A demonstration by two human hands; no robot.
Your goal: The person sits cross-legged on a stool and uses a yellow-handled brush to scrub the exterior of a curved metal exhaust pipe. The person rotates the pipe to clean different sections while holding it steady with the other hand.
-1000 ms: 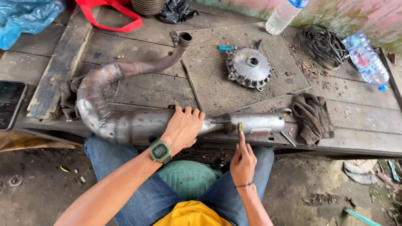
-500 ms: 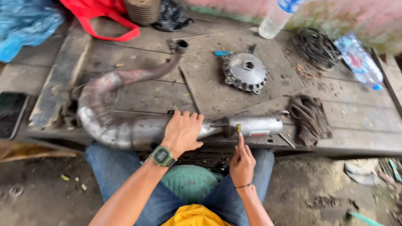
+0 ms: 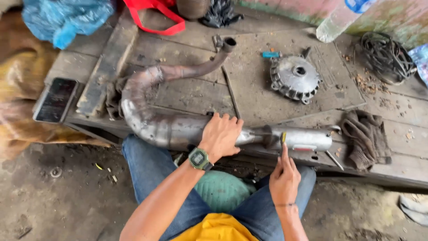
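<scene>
A long curved metal exhaust pipe (image 3: pixel 151 120) lies along the front of a wooden bench (image 3: pixel 196 96), ending in a silver silencer (image 3: pixel 307 139) on the right. My left hand (image 3: pixel 221 135), with a green watch on the wrist, presses flat on the pipe's wide body. My right hand (image 3: pixel 284 176) is below the bench edge and holds a thin tool with a yellow tip (image 3: pixel 283 137) upright against the joint between pipe and silencer.
A round metal hub (image 3: pixel 295 78) and a small blue piece (image 3: pixel 270 54) lie behind the pipe. Dirty gloves (image 3: pixel 363 138) sit at right, a wire coil (image 3: pixel 387 56) and plastic bottle (image 3: pixel 336 22) far right, a phone (image 3: pixel 56 99) at left, a blue bag (image 3: pixel 67 20) and red strap (image 3: pixel 156 15) behind.
The view has shifted, so the bench and pipe sit further right in the frame. Both hands keep their places on the pipe and the tool.
</scene>
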